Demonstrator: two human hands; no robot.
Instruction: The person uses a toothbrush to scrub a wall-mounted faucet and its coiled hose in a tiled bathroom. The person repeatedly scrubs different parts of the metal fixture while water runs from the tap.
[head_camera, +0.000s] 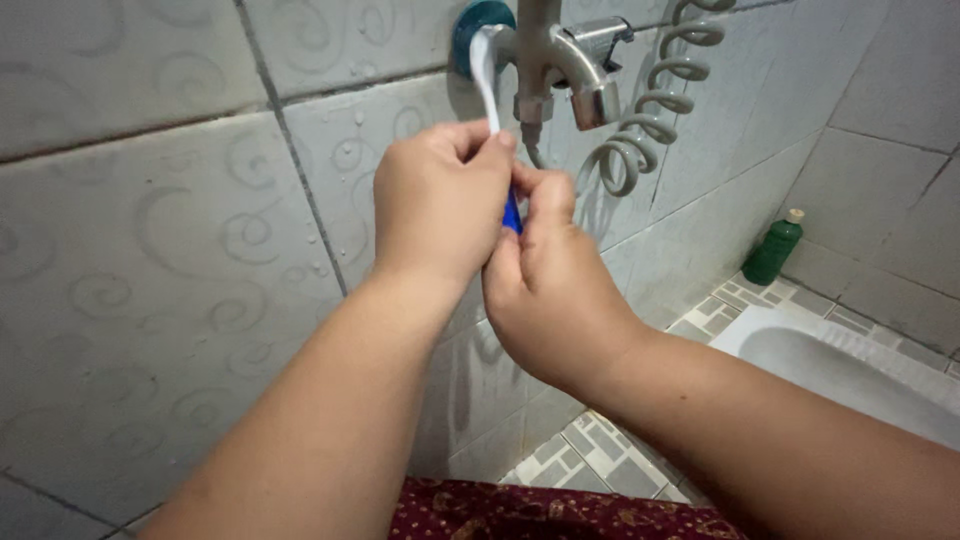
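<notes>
The toothbrush (487, 80) stands nearly upright in front of the tiled wall (150, 250), its white head just below the metal tap (575, 60) and its blue handle hidden between both hands. The left hand (440, 205) is closed around the upper handle. The right hand (540, 290) grips the lower handle, touching the left. A coiled hose (650, 110) hangs beside the tap; a green bottle (772, 250) stands well apart on the floor.
</notes>
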